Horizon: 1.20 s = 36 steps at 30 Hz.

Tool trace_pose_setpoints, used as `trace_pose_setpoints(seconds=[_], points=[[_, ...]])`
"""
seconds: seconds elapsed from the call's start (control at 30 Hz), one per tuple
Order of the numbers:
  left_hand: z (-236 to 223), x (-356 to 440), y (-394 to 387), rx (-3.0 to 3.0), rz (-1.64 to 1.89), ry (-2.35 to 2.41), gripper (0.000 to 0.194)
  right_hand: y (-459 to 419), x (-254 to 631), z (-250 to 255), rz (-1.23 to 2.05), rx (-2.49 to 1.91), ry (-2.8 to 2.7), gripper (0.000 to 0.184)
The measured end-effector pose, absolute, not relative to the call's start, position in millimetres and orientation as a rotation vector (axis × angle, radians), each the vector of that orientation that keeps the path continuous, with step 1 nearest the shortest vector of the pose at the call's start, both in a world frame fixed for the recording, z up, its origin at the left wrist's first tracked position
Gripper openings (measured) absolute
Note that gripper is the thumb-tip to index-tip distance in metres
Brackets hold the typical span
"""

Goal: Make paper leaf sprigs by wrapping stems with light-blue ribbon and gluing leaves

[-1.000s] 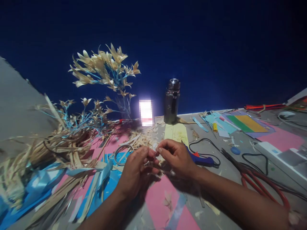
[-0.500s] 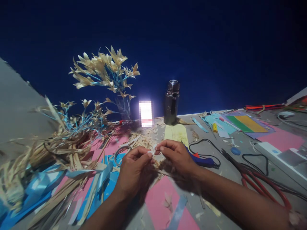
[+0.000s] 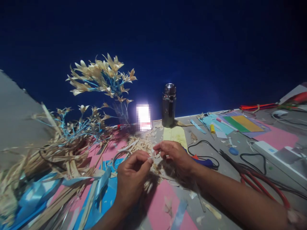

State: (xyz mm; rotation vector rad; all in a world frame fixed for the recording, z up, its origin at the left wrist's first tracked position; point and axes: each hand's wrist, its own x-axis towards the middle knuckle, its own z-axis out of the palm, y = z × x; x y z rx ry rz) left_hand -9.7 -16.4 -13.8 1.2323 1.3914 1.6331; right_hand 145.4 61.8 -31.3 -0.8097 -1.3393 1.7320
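Between thumb and forefinger, my left hand point(image 3: 133, 169) pinches a small whitish, translucent piece point(image 3: 152, 155); its kind is too small to make out. My right hand point(image 3: 176, 156) is just to the right, fingers curved and a little apart, with one fingertip at the upper end of that piece. Below both hands lies pink paper point(image 3: 161, 204) with a pale dried husk flower point(image 3: 168, 205) on it. A ring-shaped roll point(image 3: 115, 159) rests behind my left hand. Partly hidden by my right hand is a blue-handled tool point(image 3: 205, 163) with a black cord.
Dried husks point(image 3: 69, 159) and blue ribbon point(image 3: 31, 195) crowd the left, below husk flowers on blue stems point(image 3: 103, 76). A metal flask point(image 3: 169, 107) stands at the back near a bright, blurred-out light point(image 3: 144, 116). Red-handled scissors point(image 3: 266, 185) and a white power strip point(image 3: 275, 159) lie right.
The fingers of my right hand have loosened and spread from their pinch. My left hand keeps hold of the whitish piece. The view has shifted slightly.
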Motion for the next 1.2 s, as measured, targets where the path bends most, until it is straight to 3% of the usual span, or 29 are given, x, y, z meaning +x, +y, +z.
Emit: trace_pose_setpoints(seconds=[0.3, 0.6, 0.73, 0.9, 1.2], points=[[-22, -12, -12, 1.242, 1.565, 1.417, 0.017, 55, 142, -27, 1.624, -0.848, -1.481, 0.025], [-6, -7, -18, 0.796, 1.458, 1.268, 0.023, 66, 143, -34, 1.631, -0.845, -1.284, 0.030], [1, -11, -17, 0.690, 1.477, 1.184, 0.024, 67, 147, -27, 1.688, -0.853, -1.173, 0.025], [10, -17, -17, 0.739, 1.397, 1.159, 0.025, 66, 153, -15, 1.814, -0.723, -1.121, 0.025], [-1, -60, -36, 1.180, 1.152, 1.523, 0.024, 53, 184, -21, 1.615, -0.863, -1.247, 0.020]])
